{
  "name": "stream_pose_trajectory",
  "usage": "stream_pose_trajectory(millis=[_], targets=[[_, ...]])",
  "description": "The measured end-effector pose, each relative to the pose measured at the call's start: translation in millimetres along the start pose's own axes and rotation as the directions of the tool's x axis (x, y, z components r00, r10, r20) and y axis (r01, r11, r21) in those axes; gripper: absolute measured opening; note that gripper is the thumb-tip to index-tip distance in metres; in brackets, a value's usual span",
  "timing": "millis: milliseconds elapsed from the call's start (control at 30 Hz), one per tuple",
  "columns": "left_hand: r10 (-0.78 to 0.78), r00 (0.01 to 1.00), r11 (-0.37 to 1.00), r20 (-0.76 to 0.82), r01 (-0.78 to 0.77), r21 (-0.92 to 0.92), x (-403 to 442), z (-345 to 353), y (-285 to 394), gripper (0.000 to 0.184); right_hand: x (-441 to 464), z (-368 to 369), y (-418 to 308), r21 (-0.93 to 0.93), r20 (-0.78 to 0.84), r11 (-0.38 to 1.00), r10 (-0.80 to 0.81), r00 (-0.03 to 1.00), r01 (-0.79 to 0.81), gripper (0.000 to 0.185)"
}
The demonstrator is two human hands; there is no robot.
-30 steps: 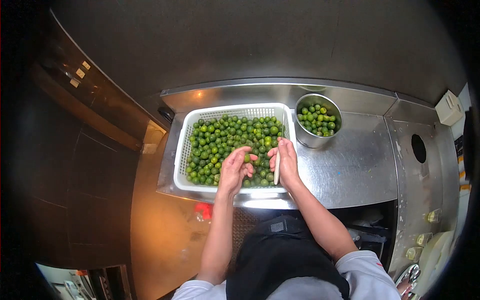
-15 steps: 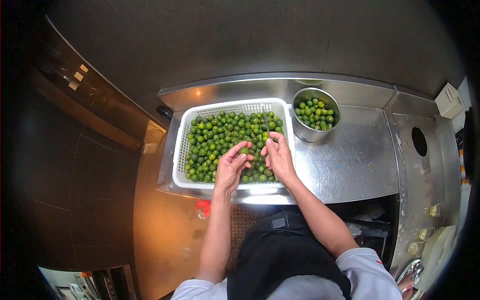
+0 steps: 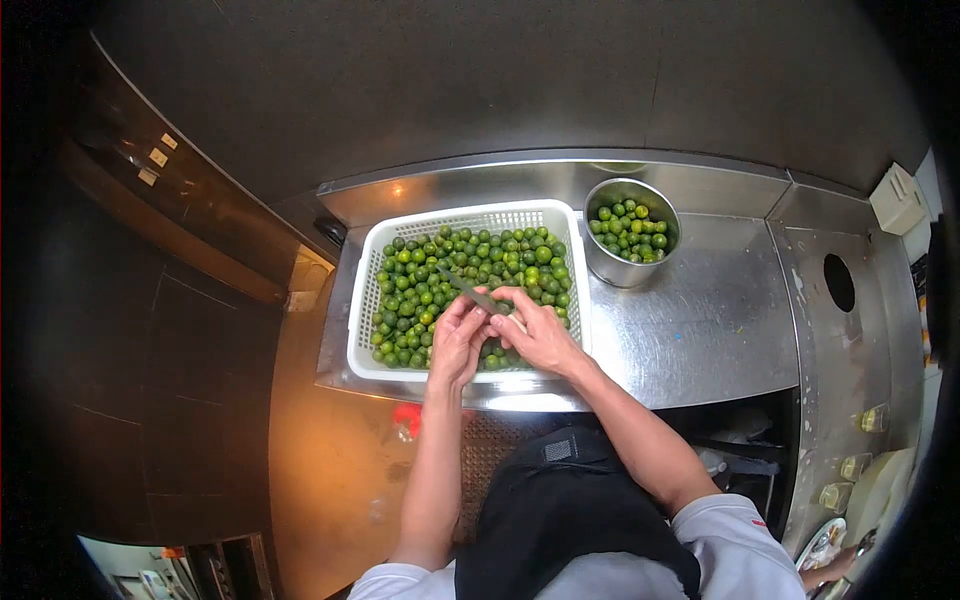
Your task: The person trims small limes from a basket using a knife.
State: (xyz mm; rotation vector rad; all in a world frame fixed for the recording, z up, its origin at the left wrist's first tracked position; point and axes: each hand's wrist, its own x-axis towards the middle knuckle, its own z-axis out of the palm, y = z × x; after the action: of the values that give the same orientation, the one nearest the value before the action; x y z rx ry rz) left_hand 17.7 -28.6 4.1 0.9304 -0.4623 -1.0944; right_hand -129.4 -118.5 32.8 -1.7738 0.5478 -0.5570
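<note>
Green citrus fruits fill a white perforated basket. Over its front part my two hands meet. My right hand grips a knife by its pale handle, the blade slanting up to the left across my left fingers. My left hand has its fingers curled beneath the blade; the fruit seen there earlier is now hidden by the blade and fingers. To the right of the basket stands a round metal pot partly filled with the same fruits.
The basket and pot stand on a steel counter with a raised back edge. Farther right are a round dark hole and several small clear cups. Another person's hand shows at the lower right, near a plate.
My right hand has moved left against my left hand. The knife has swung from pointing up and away to lying slanted over my left fingers. The other person's hand has shifted slightly.
</note>
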Motion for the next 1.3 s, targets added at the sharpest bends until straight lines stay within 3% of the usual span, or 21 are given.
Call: stream_pose_trajectory(millis=[367,667,767,867,1000,1100,1300], targets=[[0.044,0.999,0.999,-0.008,-0.044,0.025,-2,6,0,0.030,0,5,5,-0.045,-0.058,0.993,-0.111,0.992,0.108,0.041],[0.072,0.997,0.992,0.003,-0.072,0.107,-3,3,-2,0.030,0,5,3,-0.097,-0.058,0.994,-0.050,0.997,0.044,0.035],[0.054,0.998,0.995,0.025,-0.056,0.086,-4,5,0,0.030,-2,5,0,-0.074,-0.103,0.991,-0.118,0.988,0.110,0.032],[0.011,0.995,0.997,0.099,-0.019,0.078,-10,9,0,0.030,2,7,9,0.079,-0.196,0.994,-0.054,0.979,0.070,0.030],[0.039,0.999,0.999,0.026,-0.040,0.025,-5,10,3,0.034,-2,0,-7,0.085,-0.170,0.994,0.077,0.982,-0.064,0.045],[0.082,0.996,0.996,0.021,-0.082,0.023,-6,10,2,0.034,1,0,1,0.036,-0.144,0.999,0.045,0.989,-0.040,0.055],[0.102,0.993,0.995,-0.063,-0.102,0.013,0,0,-5,0.032,1,7,11,-0.171,-0.070,0.984,-0.059,0.996,0.046,0.052]])
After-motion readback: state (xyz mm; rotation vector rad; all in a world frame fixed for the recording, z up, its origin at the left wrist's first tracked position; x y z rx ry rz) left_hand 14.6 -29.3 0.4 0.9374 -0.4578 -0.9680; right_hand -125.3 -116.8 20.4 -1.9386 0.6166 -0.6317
